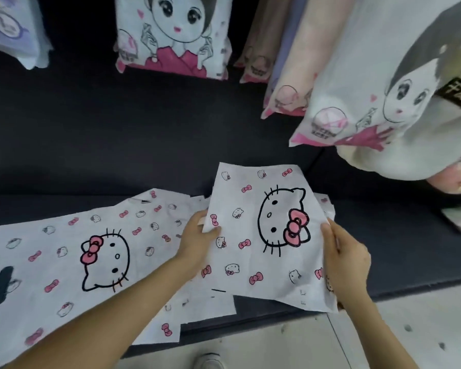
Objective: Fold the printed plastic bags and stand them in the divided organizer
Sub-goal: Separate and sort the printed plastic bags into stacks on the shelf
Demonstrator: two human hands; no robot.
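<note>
A white plastic bag point(261, 235) printed with a cat face and pink bows is held up flat over the dark surface. My left hand point(197, 235) pinches its left edge and my right hand point(346, 259) grips its right edge. A pile of matching cat-print bags point(64, 262) lies spread flat at the lower left, partly under my left forearm. No divided organizer is visible.
Bags printed with a cartoon girl hang above: one at top centre point(173, 35), a large one at the right point(389, 89), pink and lilac ones between them point(282, 75). The dark surface point(117, 142) ends at a pale floor point(277, 342), where a shoe shows.
</note>
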